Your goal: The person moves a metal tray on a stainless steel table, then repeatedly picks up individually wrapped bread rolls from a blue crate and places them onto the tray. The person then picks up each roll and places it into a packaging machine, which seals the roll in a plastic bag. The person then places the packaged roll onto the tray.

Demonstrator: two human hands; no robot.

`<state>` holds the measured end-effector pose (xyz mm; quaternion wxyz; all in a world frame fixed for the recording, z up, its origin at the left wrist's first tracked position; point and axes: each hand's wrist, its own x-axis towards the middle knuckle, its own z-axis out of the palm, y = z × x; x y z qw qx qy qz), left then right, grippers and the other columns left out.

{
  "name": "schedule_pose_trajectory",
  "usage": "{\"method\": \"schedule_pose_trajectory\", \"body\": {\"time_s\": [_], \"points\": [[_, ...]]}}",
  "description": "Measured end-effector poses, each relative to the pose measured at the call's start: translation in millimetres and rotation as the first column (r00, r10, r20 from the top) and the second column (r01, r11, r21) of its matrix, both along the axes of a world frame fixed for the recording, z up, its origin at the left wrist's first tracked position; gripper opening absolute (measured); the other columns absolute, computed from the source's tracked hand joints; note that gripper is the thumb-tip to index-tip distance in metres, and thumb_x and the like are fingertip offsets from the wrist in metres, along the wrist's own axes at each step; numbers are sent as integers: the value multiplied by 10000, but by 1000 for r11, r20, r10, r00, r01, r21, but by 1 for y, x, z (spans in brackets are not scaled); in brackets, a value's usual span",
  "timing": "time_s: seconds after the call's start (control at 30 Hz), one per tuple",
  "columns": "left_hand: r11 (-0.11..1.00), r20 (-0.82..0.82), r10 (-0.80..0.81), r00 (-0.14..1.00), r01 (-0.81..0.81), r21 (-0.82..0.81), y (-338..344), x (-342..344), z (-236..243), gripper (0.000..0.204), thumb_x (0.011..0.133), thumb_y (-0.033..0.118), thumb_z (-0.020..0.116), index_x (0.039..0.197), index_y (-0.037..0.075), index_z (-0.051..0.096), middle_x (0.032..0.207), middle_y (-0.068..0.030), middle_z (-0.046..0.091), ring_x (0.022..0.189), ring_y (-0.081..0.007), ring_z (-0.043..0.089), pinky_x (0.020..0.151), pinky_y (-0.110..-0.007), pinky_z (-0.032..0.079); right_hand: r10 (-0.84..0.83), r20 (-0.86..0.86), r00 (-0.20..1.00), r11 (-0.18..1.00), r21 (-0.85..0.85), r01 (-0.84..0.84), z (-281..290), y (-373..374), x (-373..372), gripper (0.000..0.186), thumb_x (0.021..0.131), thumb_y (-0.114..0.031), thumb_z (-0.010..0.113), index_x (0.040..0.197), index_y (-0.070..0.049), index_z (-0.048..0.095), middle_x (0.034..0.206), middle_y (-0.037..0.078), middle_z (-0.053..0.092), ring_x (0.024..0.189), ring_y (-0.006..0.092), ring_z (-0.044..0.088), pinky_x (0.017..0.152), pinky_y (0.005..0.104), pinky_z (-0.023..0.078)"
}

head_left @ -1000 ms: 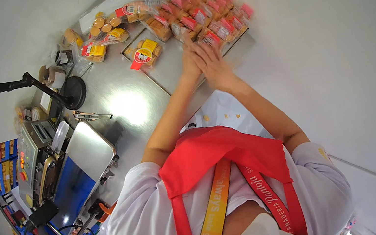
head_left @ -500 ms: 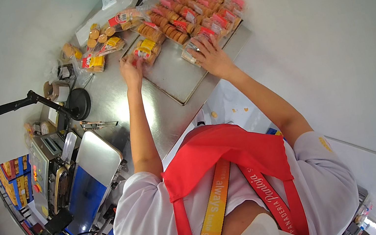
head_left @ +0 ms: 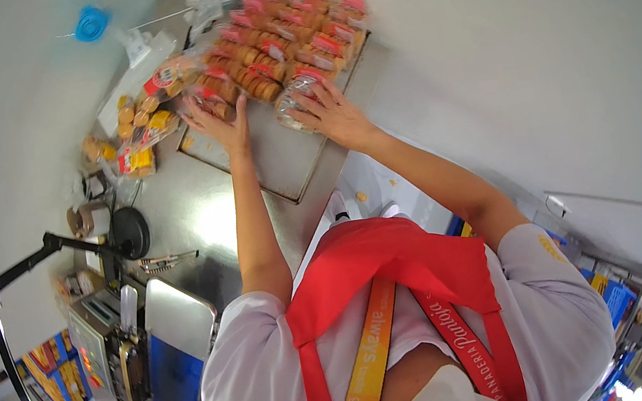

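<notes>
We reach both arms forward from the lower edge over the metal tray (head_left: 281,165), elbows bent and sleeves white above the red apron (head_left: 389,274). Our left hand (head_left: 219,124) lies palm down near the tray's far left corner, wrist straight, its fingers spread and pointing away from us. The fingertips touch a clear bag of biscuits (head_left: 214,91) with a red label, which lies just beyond them at the left end of the rows of bagged biscuits (head_left: 284,32) that fill the far part of the tray. We cannot tell whether the fingers grip the bag or only press on it.

Our right hand (head_left: 334,113) rests farther right on the same tray, palm down, turned a little toward the left hand. Its fingers are loosely spread and curl over another clear bag of biscuits (head_left: 294,103), which lies under and just left of the fingertips, on the near side of the rows. The thumb side is hidden, so we cannot say if the bag is pinched.

The near half of the tray is bare metal. Left of the tray, off its edge, loose bags with yellow labels (head_left: 130,152) lie on the steel counter (head_left: 205,220), and nearer to us on that side stands a weighing scale (head_left: 175,318).
</notes>
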<state>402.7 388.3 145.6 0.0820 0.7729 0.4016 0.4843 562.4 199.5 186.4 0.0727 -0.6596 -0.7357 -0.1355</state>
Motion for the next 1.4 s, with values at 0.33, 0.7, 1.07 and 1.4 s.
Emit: {"method": "schedule_pose_trajectory", "body": {"time_s": [0.33, 0.7, 1.07, 1.4], "points": [[986, -315, 131, 940, -92, 137, 28, -3, -20, 1063, 719, 514, 692, 1431, -20, 110, 1460, -299, 121, 1339, -478, 116, 1078, -562, 110, -47, 64, 997, 994, 101, 41, -6, 18, -4, 484, 808, -168, 513, 1283, -250, 469, 1319, 5, 453, 1205, 247, 406, 1110, 496, 189], [974, -227, -218, 949, 198, -108, 37, -15, -14, 1241, 663, 387, 801, 1388, -103, -78, 1450, -327, -39, 1363, -441, 29, 1115, -475, 94, -119, -21, 993, 974, 192, 121, 5, 12, -18, 175, 770, -152, 550, 942, -134, 570, 1055, 99, 555, 1010, 243, 518, 974, 423, 332], [859, -387, -451, 805, 272, -434, 60, -48, 24, 1095, 643, 149, 785, 1463, 81, 62, 1474, -198, 209, 1285, -380, 320, 1036, -486, 266, 166, -311, 936, 949, 307, -66, 15, 42, -84, 124, 697, -111, 581, 774, -34, 640, 791, 84, 585, 787, 239, 606, 862, 337, 452], [569, 466, -331, 820, 568, -595, 27, -94, 60, 818, 796, 232, 556, 1470, 79, 118, 1525, -127, 117, 1386, -240, 141, 1124, -367, 95, 299, -386, 873, 912, 383, -143, -24, 156, -110, 167, 739, -108, 555, 891, -50, 593, 994, 70, 555, 948, 239, 537, 846, 379, 450]]}}
